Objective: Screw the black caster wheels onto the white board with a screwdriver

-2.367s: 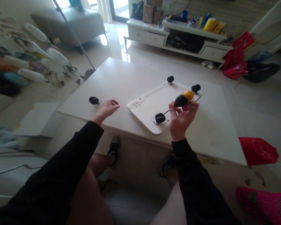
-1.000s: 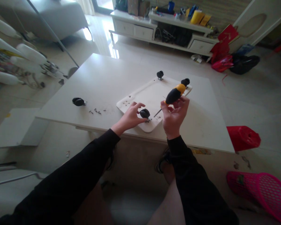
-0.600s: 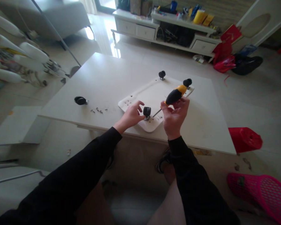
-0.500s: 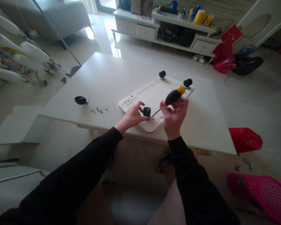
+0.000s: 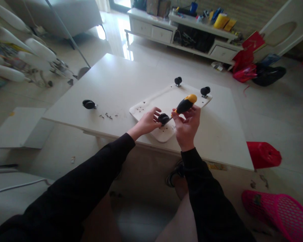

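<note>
A white board [image 5: 156, 99] lies with its underside up on the white table. My left hand [image 5: 148, 121] has its thumb and curled fingers about a black caster [image 5: 163, 118] at the board's near corner. In my right hand [image 5: 188, 127] is a yellow-and-black screwdriver [image 5: 184, 105], tilted so that its shaft runs down to the caster's base. The wheel partly hides the screwdriver's tip. Two more casters [image 5: 178, 80] [image 5: 205, 91] stand at the board's far end. The left corner shows only screw holes [image 5: 140, 109].
A loose caster [image 5: 89, 104] and several screws [image 5: 108, 116] lie on the left of the table [image 5: 116, 77]. On the floor to the right are a red bin [image 5: 264, 155] and a pink mesh basket [image 5: 280, 211]. A white cabinet [image 5: 151, 30] stands at the back.
The caster under my left hand has swivelled, showing more of its wheel's side. The screwdriver has shifted slightly left, its shaft now partly behind the wheel. The whole view has moved a little.
</note>
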Tool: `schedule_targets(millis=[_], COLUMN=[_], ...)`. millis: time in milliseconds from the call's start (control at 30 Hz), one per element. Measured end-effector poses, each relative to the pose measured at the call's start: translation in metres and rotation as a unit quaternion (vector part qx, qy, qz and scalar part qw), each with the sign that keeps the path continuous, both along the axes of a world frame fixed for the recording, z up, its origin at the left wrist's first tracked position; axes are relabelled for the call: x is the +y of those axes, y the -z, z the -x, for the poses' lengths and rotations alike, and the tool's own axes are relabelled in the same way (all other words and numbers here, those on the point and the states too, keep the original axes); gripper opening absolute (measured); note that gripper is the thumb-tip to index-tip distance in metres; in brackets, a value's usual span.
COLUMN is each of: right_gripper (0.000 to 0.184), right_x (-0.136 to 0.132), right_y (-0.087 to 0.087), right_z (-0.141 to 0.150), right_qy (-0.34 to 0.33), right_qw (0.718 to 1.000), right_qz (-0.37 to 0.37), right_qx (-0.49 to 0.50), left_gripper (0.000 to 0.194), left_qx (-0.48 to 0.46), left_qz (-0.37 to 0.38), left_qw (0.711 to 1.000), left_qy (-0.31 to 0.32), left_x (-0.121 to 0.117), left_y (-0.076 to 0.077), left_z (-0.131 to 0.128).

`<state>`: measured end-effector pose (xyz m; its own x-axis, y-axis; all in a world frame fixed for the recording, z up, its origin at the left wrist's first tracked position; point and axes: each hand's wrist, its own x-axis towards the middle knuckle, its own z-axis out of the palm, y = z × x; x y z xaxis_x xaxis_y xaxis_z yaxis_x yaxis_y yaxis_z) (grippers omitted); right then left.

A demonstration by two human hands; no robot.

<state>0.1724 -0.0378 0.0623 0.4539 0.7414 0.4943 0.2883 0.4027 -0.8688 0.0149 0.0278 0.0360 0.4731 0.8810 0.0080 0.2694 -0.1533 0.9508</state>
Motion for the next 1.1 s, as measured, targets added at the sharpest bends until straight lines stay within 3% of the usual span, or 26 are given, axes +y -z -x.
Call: schedule_targets(millis=[233,567,767,900,1100], right_gripper=[0.046,0.047,0.047,0.049,0.055], right_x=[0.000,0.000,0.002,0.003,0.002], right_y=[0.002,0.001,0.002,0.001,-0.005], right_z=[0.000,0.000,0.000,0.001,0.003], right_qy=[-0.013,-0.022,-0.024,-0.024,-0.028], right_qw=[1.000,1.000,1.000,0.999,0.996], right_qz=[0.003,0.003,-0.004,0.026,0.054], right_qx=[-0.008,0.005,0.014,-0.009,-0.060], left_gripper=[0.047,0.052,0.033,0.023,0.017], left_qx=[0.017,0.104,0.078,0.050,0.017], left_qz=[-0.009,-0.007,-0.074,-0.101,-0.068], left_qw=[1.000,0.991,0.991,0.993,0.996], left_qy=[0.017,-0.079,-0.084,-0.044,0.050], left_x=[0.006,0.005,0.004,0.002,0.001], left_y=[0.004,-0.004,-0.009,-0.018,-0.021], left_z=[0.005,0.006,0.004,0.001,-0.004])
